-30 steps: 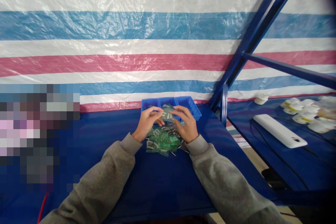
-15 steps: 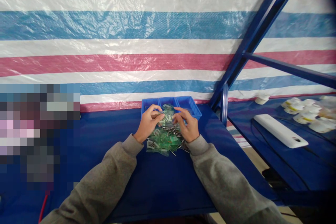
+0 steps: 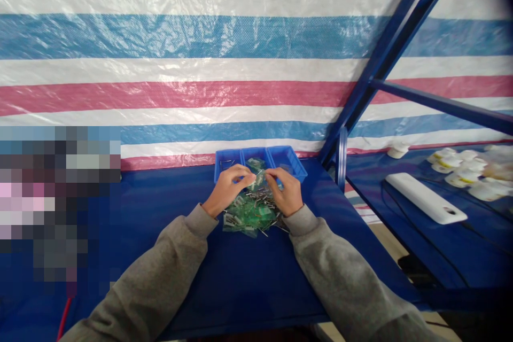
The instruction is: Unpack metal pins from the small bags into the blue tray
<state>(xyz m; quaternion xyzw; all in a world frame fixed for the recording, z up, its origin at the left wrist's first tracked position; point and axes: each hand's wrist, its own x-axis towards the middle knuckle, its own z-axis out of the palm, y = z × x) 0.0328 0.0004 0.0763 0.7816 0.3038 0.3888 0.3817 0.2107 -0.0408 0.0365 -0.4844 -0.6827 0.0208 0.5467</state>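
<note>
My left hand (image 3: 227, 188) is closed in a pinch, thumb against fingertips, at the near edge of a blue divided bin (image 3: 301, 170). Facing it, my right hand (image 3: 287, 193) pinches too. Between the two sets of fingertips stretches a small clear plastic bag (image 3: 259, 178); its contents are too small to make out. Below the hands lies a heap of small green-tinted plastic packets (image 3: 254, 217), mixed with thin metal pieces (image 3: 262, 195) that look like screws or pins. More packets (image 3: 255, 163) rest in the bin's middle compartment.
At left, a blurred-out area covers part of the blue table (image 3: 240, 288), with a red cord (image 3: 64, 318) below it. A blue metal frame (image 3: 372, 72) rises at right. Beyond it, a second table holds a white oblong device (image 3: 427, 197), cables and several white round parts (image 3: 460, 171).
Both hands have come slightly lower and nearer each other, and their fingers have closed into tighter pinches. The heap looks the same.
</note>
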